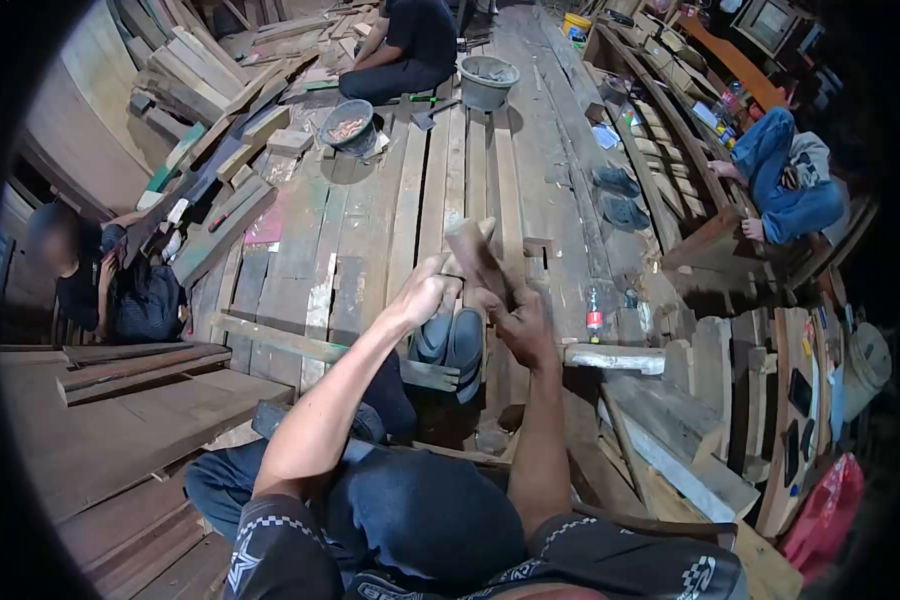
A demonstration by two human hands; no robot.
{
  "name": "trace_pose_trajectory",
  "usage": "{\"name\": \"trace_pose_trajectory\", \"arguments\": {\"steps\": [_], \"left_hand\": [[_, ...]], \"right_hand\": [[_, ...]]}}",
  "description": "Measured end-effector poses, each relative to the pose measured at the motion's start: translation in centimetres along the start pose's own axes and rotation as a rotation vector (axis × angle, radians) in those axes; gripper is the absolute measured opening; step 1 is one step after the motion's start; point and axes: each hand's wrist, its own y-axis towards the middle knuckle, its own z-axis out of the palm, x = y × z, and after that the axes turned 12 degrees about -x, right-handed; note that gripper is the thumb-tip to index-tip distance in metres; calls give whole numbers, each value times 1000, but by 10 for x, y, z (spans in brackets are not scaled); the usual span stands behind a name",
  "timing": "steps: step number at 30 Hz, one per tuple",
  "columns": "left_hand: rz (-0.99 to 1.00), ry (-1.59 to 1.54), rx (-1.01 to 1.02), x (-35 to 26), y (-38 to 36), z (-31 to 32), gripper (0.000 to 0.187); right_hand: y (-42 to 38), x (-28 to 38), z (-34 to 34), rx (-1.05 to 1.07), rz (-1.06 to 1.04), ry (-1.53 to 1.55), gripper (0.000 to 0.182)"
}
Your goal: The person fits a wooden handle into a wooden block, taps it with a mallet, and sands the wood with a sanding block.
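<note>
In front of my knees, my right hand [520, 325] is closed round a short brown piece of wood [478, 255] that tilts up and away from me. My left hand [430, 292] is closed right beside the wood's left side, its fingers curled. Whatever is in those fingers is hidden. Dark sandals [464, 345] show below my hands, over the wooden floor.
Long planks [410, 215] run away from me. Ahead stand a basin of small pieces [348, 128] and a grey bucket [487, 85], near a seated person [410, 50]. Other people sit left [135, 290] and right [790, 175]. A bottle [595, 315] stands at right.
</note>
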Motion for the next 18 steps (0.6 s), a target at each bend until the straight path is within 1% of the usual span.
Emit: {"name": "trace_pose_trajectory", "arguments": {"steps": [1,2,3,4,5,7,8,9,10,12,13,14,15,16,18], "left_hand": [[12,-68,-22,9,9,-3,37],[11,-32,-10,14,12,-5,37],[7,3,1,13,11,-6,38],[-1,35,10,13,9,-5,38],[60,101,-9,14,8,0,29],[-11,34,17,16,4,1,26],[-37,7,36,14,6,1,25],[91,79,-3,9,8,2,22],[98,67,9,4,9,3,21],[98,46,22,-5,2,-1,19],[108,-10,23,10,8,-1,18],[95,71,58,16,8,0,19],[110,119,47,13,3,5,18],[128,163,39,12,0,10,18],[80,200,82,9,3,6,20]], "right_hand": [[1,-6,1,36,-72,-17,52],[1,-11,0,71,-139,-34,51],[-1,-7,-6,57,-132,-39,48],[0,-8,-7,-11,-97,-23,48],[3,-8,-8,-75,-62,-13,48],[1,-6,-10,-114,23,-9,49],[1,-3,-8,-97,69,-7,50],[1,-7,-7,-50,-13,-25,49],[-1,-11,-5,-4,-90,-39,49],[4,-15,-10,-20,-165,-80,50],[5,-16,-11,-21,-201,-100,51],[5,-17,-9,-87,-117,-57,51],[5,-16,-9,-151,-34,-20,51],[4,-14,-11,-152,-34,-20,52],[2,-9,-14,-155,-35,-19,52]]}}
